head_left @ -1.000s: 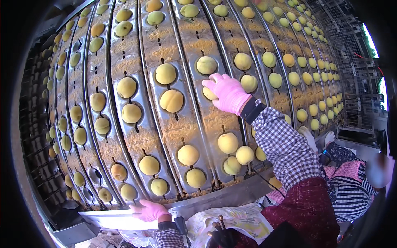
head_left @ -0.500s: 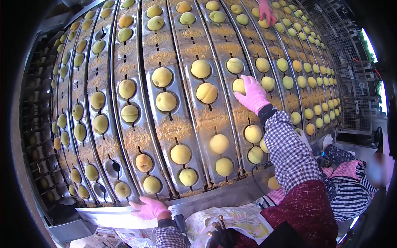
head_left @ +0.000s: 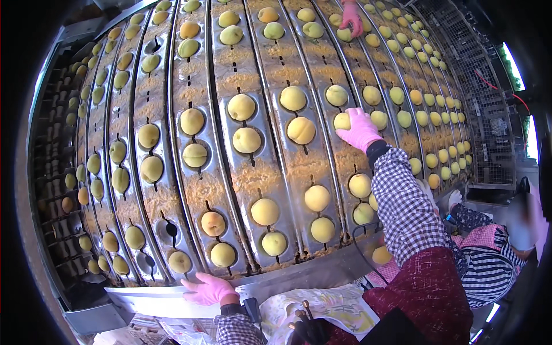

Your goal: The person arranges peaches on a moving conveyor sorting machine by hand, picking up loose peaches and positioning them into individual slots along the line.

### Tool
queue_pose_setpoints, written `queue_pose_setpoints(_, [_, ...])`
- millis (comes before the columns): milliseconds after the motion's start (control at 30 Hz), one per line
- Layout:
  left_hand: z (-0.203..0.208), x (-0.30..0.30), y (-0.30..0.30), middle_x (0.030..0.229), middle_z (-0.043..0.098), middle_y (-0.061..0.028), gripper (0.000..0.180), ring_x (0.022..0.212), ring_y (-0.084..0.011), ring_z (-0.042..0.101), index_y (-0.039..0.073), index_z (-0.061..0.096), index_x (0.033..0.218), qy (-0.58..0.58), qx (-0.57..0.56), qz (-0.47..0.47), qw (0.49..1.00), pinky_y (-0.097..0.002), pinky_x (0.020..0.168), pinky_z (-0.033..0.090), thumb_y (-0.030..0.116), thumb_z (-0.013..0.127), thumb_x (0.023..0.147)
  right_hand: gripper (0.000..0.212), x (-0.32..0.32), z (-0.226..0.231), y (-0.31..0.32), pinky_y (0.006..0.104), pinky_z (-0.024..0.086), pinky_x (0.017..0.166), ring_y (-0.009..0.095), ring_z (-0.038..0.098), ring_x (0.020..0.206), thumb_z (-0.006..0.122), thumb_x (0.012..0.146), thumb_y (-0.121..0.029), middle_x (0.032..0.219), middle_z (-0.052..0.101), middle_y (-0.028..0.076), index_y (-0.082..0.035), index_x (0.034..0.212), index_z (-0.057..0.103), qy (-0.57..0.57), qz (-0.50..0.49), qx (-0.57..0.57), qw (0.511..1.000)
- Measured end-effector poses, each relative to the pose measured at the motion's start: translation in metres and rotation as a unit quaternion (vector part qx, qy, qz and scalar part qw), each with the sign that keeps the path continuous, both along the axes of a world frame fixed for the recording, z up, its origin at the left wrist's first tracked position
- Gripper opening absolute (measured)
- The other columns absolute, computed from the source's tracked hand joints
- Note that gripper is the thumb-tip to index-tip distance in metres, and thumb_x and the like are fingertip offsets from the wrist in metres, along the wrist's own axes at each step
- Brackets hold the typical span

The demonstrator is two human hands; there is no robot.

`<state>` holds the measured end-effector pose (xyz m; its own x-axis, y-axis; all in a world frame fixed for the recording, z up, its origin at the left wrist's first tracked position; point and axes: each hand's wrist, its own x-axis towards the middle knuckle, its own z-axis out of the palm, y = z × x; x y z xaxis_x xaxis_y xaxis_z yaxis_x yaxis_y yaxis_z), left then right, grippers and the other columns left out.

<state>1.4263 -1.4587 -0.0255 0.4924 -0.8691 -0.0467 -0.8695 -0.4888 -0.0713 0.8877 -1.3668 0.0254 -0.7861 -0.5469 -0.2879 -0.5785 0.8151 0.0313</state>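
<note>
My right hand [head_left: 361,131], in a pink glove, is closed around a yellow peach [head_left: 341,121] that sits in a cup of a metal conveyor slat [head_left: 269,131]. Just beyond it, another peach [head_left: 336,95] rests in the neighbouring cup. My left hand [head_left: 209,289], also gloved in pink, lies with fingers spread on the metal front ledge [head_left: 155,300] and holds nothing. Closest to its fingers is a peach [head_left: 179,262] in a cup by the edge. An uncovered cup [head_left: 167,230] shows its dark slot.
Rows of peaches fill the slats, with orange pulp [head_left: 253,183] smeared between them. Across the conveyor reaches another person's pink-gloved hand [head_left: 351,23]. A co-worker in a striped top [head_left: 486,276] stands at the right. A wire-mesh guard [head_left: 483,109] borders the far right.
The slats and peaches have shifted to the right. My right hand has moved right along with its peach. My left hand has stayed nearly in place on the ledge.
</note>
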Motion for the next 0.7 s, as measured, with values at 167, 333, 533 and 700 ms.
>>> queue_pose_setpoints(167, [0.001, -0.001, 0.000, 0.152, 0.031, -0.0332, 0.063, 0.140, -0.0455, 0.033, 0.015, 0.036, 0.152, 0.004, 0.005, 0.002, 1.000, -0.0528, 0.113, 0.030, 0.045, 0.047, 0.098, 0.069, -0.003, 0.000, 0.001, 0.0427, 0.043, 0.106, 0.034, 0.049, 0.126, 0.075, 0.077, -0.042, 0.133, 0.051, 0.015, -0.009, 0.133, 0.052, -0.001, -0.008, 0.013, 1.000])
queue_pose_setpoints(333, [-0.003, 0.001, 0.001, 0.152, 0.031, -0.0330, 0.063, 0.140, -0.0455, 0.034, 0.015, 0.036, 0.152, -0.004, 0.004, -0.001, 1.000, -0.0526, 0.112, 0.031, 0.046, 0.045, 0.098, 0.073, -0.006, 0.000, 0.001, 0.0427, 0.042, 0.107, 0.035, 0.049, 0.126, 0.078, 0.075, -0.043, 0.134, 0.050, 0.014, -0.011, 0.134, 0.052, -0.018, -0.017, 0.003, 1.000])
queue_pose_setpoints(533, [-0.006, 0.002, 0.001, 0.152, 0.030, -0.0334, 0.063, 0.140, -0.0457, 0.033, 0.015, 0.035, 0.153, 0.005, 0.006, 0.002, 1.000, -0.0520, 0.113, 0.029, 0.046, 0.044, 0.099, 0.075, -0.015, 0.003, 0.005, 0.0429, 0.042, 0.108, 0.035, 0.048, 0.127, 0.077, 0.073, -0.045, 0.135, 0.050, 0.014, -0.010, 0.135, 0.052, -0.057, -0.001, -0.001, 0.998])
queue_pose_setpoints(700, [-0.008, 0.005, 0.000, 0.152, 0.029, -0.0336, 0.063, 0.140, -0.0458, 0.033, 0.016, 0.034, 0.153, 0.004, 0.007, 0.005, 1.000, -0.0515, 0.113, 0.029, 0.046, 0.044, 0.099, 0.073, -0.026, 0.001, 0.004, 0.0431, 0.042, 0.107, 0.036, 0.050, 0.126, 0.076, 0.073, -0.046, 0.134, 0.051, 0.016, -0.007, 0.132, 0.056, -0.080, 0.002, -0.004, 0.997])
